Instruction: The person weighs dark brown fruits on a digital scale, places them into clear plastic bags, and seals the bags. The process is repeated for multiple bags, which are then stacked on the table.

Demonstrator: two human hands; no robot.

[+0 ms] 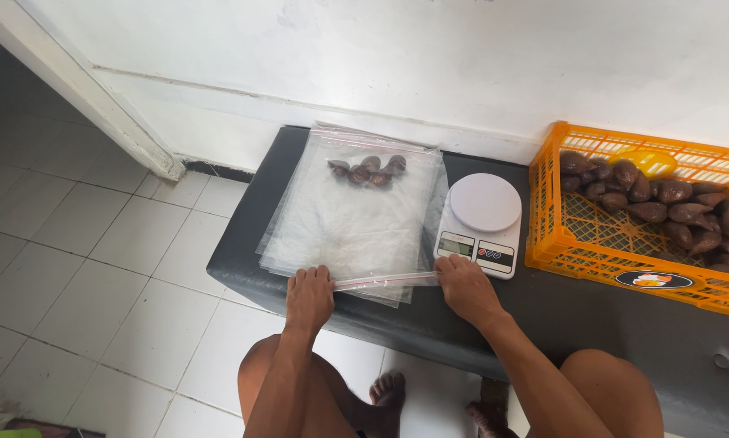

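The limp, slippery zip bag [356, 219], weighted by brown fruits [368, 170], was pinched at its seal strip's ends by the left hand [309, 296] and right hand [466, 285], held apart.

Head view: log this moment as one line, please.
left hand: pinching zip strip, left end | right hand: pinching right end | clear zip bag: flat on dark bench, brown fruits inside | kitchen scale: bare

On the dark padded bench [591, 324], a stack of clear plastic zip bags [356, 219] lies left of the round-topped white kitchen scale [482, 223]; the orange plastic crate [624, 259] of brown scaly fruit [673, 207] sits right of the scale.
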